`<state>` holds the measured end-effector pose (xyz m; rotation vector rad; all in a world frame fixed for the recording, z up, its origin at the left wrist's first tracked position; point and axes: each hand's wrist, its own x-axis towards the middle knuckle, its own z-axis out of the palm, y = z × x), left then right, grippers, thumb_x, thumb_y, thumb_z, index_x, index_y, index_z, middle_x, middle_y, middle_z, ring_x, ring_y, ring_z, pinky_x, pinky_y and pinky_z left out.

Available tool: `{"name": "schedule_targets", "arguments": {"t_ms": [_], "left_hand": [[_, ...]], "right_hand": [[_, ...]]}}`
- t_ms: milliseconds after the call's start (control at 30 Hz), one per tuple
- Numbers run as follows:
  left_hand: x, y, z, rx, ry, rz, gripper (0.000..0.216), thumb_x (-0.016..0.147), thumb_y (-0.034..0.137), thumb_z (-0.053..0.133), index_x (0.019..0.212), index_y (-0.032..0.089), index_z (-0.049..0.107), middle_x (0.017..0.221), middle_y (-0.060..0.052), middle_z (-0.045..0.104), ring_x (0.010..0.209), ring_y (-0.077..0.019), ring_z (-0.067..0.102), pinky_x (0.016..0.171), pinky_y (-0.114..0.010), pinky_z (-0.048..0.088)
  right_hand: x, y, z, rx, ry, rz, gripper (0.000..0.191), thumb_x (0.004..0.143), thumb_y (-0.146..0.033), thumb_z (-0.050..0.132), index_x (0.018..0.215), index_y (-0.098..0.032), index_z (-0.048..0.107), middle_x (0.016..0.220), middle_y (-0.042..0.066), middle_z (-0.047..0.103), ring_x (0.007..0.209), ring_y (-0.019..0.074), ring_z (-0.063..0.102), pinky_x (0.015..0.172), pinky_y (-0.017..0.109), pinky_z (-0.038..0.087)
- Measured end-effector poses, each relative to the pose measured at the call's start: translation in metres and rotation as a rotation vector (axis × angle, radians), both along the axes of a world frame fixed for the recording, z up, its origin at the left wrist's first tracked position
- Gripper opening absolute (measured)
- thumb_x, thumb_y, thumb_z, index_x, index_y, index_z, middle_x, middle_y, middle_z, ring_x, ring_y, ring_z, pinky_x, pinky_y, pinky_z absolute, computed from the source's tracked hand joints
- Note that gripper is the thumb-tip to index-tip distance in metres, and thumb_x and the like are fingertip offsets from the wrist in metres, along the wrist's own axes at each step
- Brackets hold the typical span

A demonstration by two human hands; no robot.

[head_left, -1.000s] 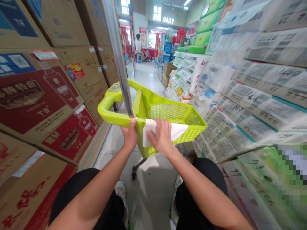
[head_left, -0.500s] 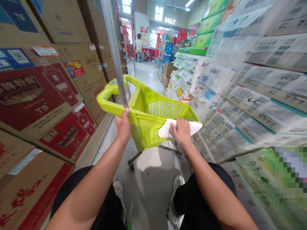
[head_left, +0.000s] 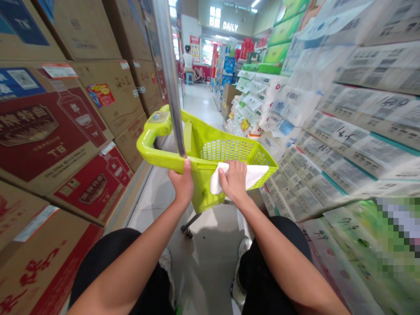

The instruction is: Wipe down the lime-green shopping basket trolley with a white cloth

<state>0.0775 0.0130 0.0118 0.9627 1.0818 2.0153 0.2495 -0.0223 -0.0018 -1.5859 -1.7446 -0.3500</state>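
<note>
A lime-green shopping cart with a perforated basket stands before my knees, its looped handle at the left. My left hand is closed on the cart's near rim, thumb up against the foot of a metal pole. The fingers behind the rim are mostly hidden. A white cloth lies against the basket's near side, with my right hand closed on it and pressing it there. One end of the cloth hangs left of that hand, the rest spreads right. A caster wheel shows below.
Stacked cartons line the left side. Packs of tissue paper are piled on the right, close to the basket's end. Tiled floor runs down the aisle, where a person sits on a blue stool far off.
The cart has turned and shifted slightly right at its handle end, the pole and my left hand with it. My right hand and the cloth have slid left along the basket's side.
</note>
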Motion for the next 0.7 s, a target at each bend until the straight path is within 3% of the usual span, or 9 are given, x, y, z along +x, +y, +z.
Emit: {"name": "schedule_targets", "arguments": {"t_ms": [133,267,400,500,600,700], "left_hand": [[-0.002,-0.007,0.0,0.036,0.062,-0.108,0.05,0.072,0.06,0.081,0.091,0.016,0.067,0.091,-0.01,0.075,0.081,-0.0219,0.072,0.079,-0.035,0.059],[-0.017,0.005,-0.002,0.093,0.099,-0.118,0.049,0.068,0.057,0.084,0.09,0.016,0.067,0.088,-0.008,0.074,0.078,-0.0202,0.07,0.08,-0.034,0.059],[-0.031,0.022,-0.005,0.1,0.049,-0.116,0.047,0.07,0.056,0.082,0.091,0.016,0.068,0.089,-0.007,0.073,0.08,-0.0192,0.07,0.079,-0.032,0.058],[-0.036,0.032,-0.003,0.086,-0.025,-0.096,0.046,0.072,0.056,0.08,0.092,0.016,0.068,0.091,-0.006,0.073,0.081,-0.0186,0.069,0.078,-0.03,0.057],[-0.039,0.038,0.001,0.079,-0.064,-0.083,0.046,0.074,0.057,0.077,0.09,0.016,0.068,0.088,-0.005,0.071,0.08,-0.0173,0.067,0.076,-0.028,0.056],[-0.039,0.038,0.003,0.078,-0.073,-0.085,0.046,0.074,0.058,0.077,0.088,0.016,0.068,0.085,-0.003,0.07,0.077,-0.0164,0.065,0.074,-0.028,0.055]], "right_hand": [[-0.033,-0.015,0.016,0.021,0.02,0.152,0.058,0.106,-0.06,0.03,0.143,-0.019,0.047,0.133,0.016,0.059,0.126,0.0326,0.049,0.119,0.054,0.026],[-0.013,-0.013,0.018,-0.051,-0.105,0.228,0.055,0.106,-0.057,0.035,0.144,-0.02,0.049,0.127,0.014,0.062,0.118,0.0313,0.053,0.108,0.046,0.036],[0.039,-0.001,0.006,-0.09,-0.17,0.036,0.048,0.109,-0.05,0.026,0.115,-0.02,0.063,0.104,0.011,0.067,0.102,0.0294,0.055,0.094,0.042,0.037],[0.077,0.003,-0.004,-0.108,-0.205,-0.134,0.049,0.109,-0.048,0.026,0.094,-0.021,0.063,0.092,0.011,0.066,0.093,0.0281,0.054,0.088,0.04,0.036],[0.101,0.003,-0.009,-0.13,-0.21,-0.217,0.047,0.109,-0.045,0.027,0.089,-0.021,0.062,0.089,0.011,0.065,0.089,0.0274,0.053,0.086,0.039,0.035],[0.101,0.002,-0.012,-0.114,-0.195,-0.227,0.049,0.109,-0.047,0.027,0.095,-0.02,0.065,0.094,0.012,0.065,0.093,0.0288,0.053,0.09,0.041,0.036]]}}
